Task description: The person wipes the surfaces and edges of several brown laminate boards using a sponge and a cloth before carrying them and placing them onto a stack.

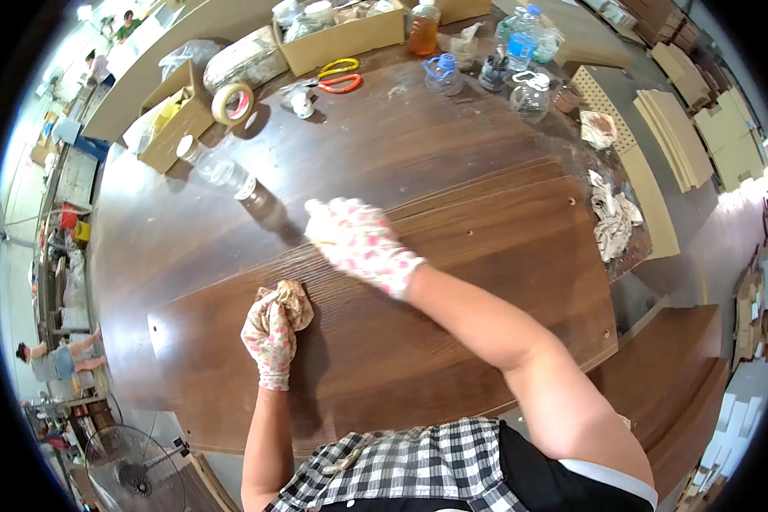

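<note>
My left hand [270, 339], in a white glove with pink flowers, is closed on a crumpled, stained rag [292, 300]. It presses the rag onto a dark brown wood-grain panel [452, 316]. Farther right, my right hand [357, 243] wears a matching glove and is raised above the panel's far edge. Its fingers look curled together and slightly blurred; whatever they may hold is hidden. Beyond it to the left, a clear plastic bottle with a white cap [218, 169] lies on the brown table [358, 145].
Along the far side stand open cardboard boxes [341, 47], a tape roll [233, 104], scissors [340, 83], a bottle of amber liquid [423, 30] and several clear bottles [529, 96]. Crumpled cloths [610, 218] lie at the right edge. A fan [135, 478] stands lower left.
</note>
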A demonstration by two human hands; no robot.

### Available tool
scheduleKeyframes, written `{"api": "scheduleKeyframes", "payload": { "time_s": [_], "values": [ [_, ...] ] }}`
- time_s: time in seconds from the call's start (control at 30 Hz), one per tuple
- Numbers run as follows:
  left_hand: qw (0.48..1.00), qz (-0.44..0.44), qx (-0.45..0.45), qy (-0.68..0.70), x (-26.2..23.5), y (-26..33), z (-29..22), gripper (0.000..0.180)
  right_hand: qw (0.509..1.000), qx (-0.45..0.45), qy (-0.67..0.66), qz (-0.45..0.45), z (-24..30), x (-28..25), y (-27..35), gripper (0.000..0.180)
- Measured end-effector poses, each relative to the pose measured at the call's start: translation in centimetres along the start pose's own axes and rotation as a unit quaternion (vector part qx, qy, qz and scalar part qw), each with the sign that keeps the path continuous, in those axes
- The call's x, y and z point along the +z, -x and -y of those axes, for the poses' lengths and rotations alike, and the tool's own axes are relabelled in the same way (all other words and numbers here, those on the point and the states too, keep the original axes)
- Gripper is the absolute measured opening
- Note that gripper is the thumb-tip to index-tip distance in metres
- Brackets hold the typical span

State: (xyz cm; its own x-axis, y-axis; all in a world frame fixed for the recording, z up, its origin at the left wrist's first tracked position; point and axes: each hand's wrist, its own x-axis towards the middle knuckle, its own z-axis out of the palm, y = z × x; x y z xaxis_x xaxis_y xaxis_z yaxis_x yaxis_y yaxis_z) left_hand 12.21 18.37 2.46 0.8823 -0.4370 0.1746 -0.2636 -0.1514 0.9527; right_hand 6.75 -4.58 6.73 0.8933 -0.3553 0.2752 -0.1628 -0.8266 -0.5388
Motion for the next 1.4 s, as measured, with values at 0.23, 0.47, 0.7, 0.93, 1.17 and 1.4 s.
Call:
{"api": "scheduleKeyframes", "payload": {
  "time_s": [0.23,0.47,0.7,0.93,1.17,1.4],
  "values": [
    [0.999,0.012,0.018,0.036,-0.9,-0.6,1.6,0.017,0.945,-0.027,0.302,-0.119,-18.1,-17.0,9.8,0.012],
    [0.984,0.038,0.163,-0.053,6.0,-0.6,-2.8,0.017,0.897,0.239,0.226,-0.296,-25.2,-22.6,16.0,0.049],
    [0.75,0.395,0.381,-0.369,19.7,1.6,-9.6,0.047,0.733,0.258,-0.286,-0.561,-23.4,-15.3,22.3,0.05],
    [0.724,0.401,0.476,-0.298,38.2,-0.9,-13.0,0.048,0.696,0.28,-0.391,-0.533,-22.2,-15.8,20.9,0.048],
    [0.756,0.338,0.472,-0.303,42.1,-1.7,-10.7,0.041,0.759,0.284,-0.302,-0.502,-23.5,-15.5,21.5,0.049],
    [0.806,0.284,0.387,-0.346,23.8,-3.3,-6.8,0.043,0.811,0.225,-0.229,-0.489,-23.5,-16.2,22.1,0.047]
  ]
}}
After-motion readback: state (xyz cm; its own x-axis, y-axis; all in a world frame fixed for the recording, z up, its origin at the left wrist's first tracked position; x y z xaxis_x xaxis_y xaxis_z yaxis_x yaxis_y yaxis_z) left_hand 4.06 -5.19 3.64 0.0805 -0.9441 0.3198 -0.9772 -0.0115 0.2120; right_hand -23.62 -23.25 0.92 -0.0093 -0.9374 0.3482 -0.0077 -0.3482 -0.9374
